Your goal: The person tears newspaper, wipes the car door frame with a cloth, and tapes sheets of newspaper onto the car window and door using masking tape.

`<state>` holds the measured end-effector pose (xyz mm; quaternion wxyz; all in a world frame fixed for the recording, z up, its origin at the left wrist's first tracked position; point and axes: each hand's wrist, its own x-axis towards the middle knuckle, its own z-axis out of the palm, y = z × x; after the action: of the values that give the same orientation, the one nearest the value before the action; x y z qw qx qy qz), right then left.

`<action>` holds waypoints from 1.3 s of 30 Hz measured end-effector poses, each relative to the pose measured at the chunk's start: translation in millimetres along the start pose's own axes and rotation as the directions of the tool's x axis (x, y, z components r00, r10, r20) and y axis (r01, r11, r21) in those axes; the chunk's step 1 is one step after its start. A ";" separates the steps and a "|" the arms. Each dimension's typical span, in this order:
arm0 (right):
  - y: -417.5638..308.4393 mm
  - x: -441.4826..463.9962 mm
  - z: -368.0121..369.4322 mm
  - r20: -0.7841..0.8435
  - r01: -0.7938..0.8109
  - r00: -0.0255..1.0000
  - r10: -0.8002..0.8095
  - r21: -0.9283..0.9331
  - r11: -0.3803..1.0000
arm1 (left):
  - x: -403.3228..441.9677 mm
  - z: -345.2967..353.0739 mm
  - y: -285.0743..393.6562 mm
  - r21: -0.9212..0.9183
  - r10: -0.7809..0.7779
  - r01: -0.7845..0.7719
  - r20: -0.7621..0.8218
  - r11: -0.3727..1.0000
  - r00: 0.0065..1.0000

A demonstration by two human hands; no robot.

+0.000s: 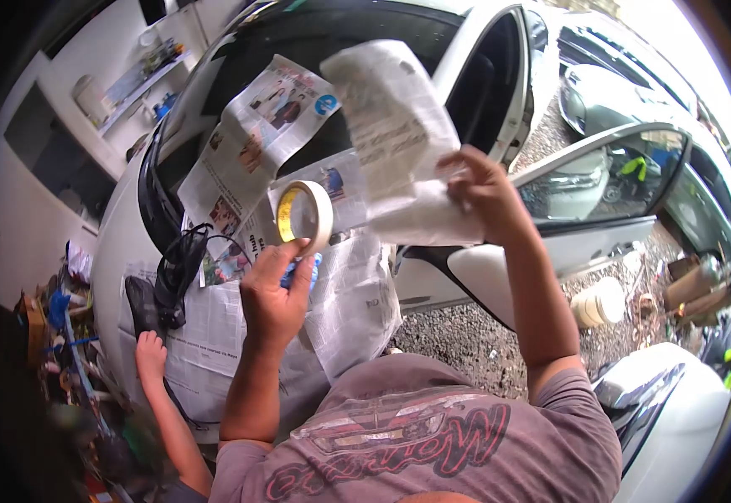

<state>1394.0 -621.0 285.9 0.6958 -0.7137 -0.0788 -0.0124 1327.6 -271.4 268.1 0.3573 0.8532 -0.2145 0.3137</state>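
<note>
My left hand (271, 293) pinches a roll of masking tape (323, 216) between thumb and fingers, raised above the newspaper-covered car. My right hand (484, 194) grips the edge of a loose newspaper sheet (399, 113), which hangs up and to the left of it. More newspaper (277, 109) lies over the windshield and hood of the white car (118, 226). Something blue (311, 270), partly hidden, shows just behind my left fingers.
Another person's small hand (152, 359) touches a black object (141, 306) beside a bundled black cord (177, 281) on the hood. An open car door (588, 243) stands at right, near a white bucket (598, 302). Clutter (55, 335) lines the left side.
</note>
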 end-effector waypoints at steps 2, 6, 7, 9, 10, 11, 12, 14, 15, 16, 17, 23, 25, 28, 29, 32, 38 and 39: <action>22.2 -22.6 19.9 -0.005 0.016 1.000 -0.016 0.070 0.997 | -7.6 4.0 6.9 0.000 0.061 -0.061 0.079 0.998 0.995; 27.7 -71.9 68.8 0.210 -0.178 0.970 0.125 0.259 0.949 | -25.9 9.5 8.8 -0.026 0.168 -0.166 0.157 0.986 0.973; 32.3 -78.8 80.7 0.206 -0.135 0.975 0.086 0.240 0.961 | -31.0 8.9 9.4 -0.033 0.198 -0.195 0.218 0.980 0.956; 42.7 -84.9 102.5 0.147 -0.085 0.987 0.060 0.169 0.982 | -41.3 9.3 7.5 -0.050 0.248 -0.244 0.290 0.968 0.924; 51.2 -86.6 105.5 0.151 -0.089 0.987 0.064 0.164 0.982 | -47.8 11.2 4.3 -0.052 0.243 -0.238 0.288 0.970 0.926; 61.6 -87.1 108.6 0.135 -0.155 0.982 0.130 0.193 0.969 | -53.7 12.6 0.4 -0.086 0.246 -0.231 0.296 0.969 0.923; 67.1 -86.2 113.3 0.134 -0.221 0.972 0.195 0.223 0.949 | -58.2 9.9 -2.4 -0.109 0.241 -0.218 0.300 0.970 0.923; 65.6 -87.1 112.4 0.022 -0.169 0.986 0.168 0.178 0.970 | -64.9 -11.2 -9.3 -0.046 0.061 -0.048 0.331 0.998 0.942; 67.3 -85.1 109.8 -0.047 -0.158 0.985 0.164 0.109 0.981 | -69.8 -22.0 -23.5 -0.020 -0.102 0.110 0.240 0.994 0.965; 56.0 -87.2 106.9 -0.033 -0.145 0.988 0.148 0.091 0.985 | -78.7 -34.6 -39.8 -0.005 -0.262 0.266 0.142 0.964 0.954; 50.0 -88.3 103.1 -0.015 -0.147 0.988 0.151 0.152 0.977 | -91.8 -49.7 -69.1 0.070 -0.370 0.366 0.055 0.928 0.927; 46.3 -83.5 74.8 0.181 -0.147 0.979 0.094 0.302 0.942 | -193.8 -87.0 -266.9 -0.027 -0.714 0.750 -0.333 0.661 0.616; 52.9 -82.6 69.4 0.233 -0.128 0.970 0.072 0.234 0.964 | -208.8 -82.7 -286.5 0.097 -0.620 0.699 -0.387 0.709 0.683; 59.2 -89.4 67.0 0.358 -0.141 0.930 0.077 0.157 0.977 | -205.6 -87.5 -261.3 0.533 -0.469 0.640 -0.436 0.553 0.768; 63.3 -91.4 67.5 0.373 -0.163 0.922 0.105 0.127 0.978 | -199.9 -89.1 -242.5 0.540 -0.511 0.693 -0.471 0.477 0.719; 75.2 -96.6 70.5 0.434 -0.198 0.893 0.117 0.147 0.969 | -183.0 -75.7 -193.3 0.605 -0.330 0.626 -0.536 0.492 0.777; 79.0 -107.0 76.3 0.655 -0.028 0.755 -0.034 0.084 0.996 | -114.9 23.9 -54.7 -0.523 -0.870 0.850 0.446 -0.063 0.210; 80.4 -107.6 76.1 0.662 0.005 0.747 -0.067 0.094 0.996 | -123.8 47.4 -67.3 -0.623 -0.781 0.773 0.539 -0.117 0.315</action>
<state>1291.2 -557.0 190.1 0.6521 -0.6391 -0.3352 0.2322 1297.3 -245.2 124.9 0.8187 0.5247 0.2122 -0.0969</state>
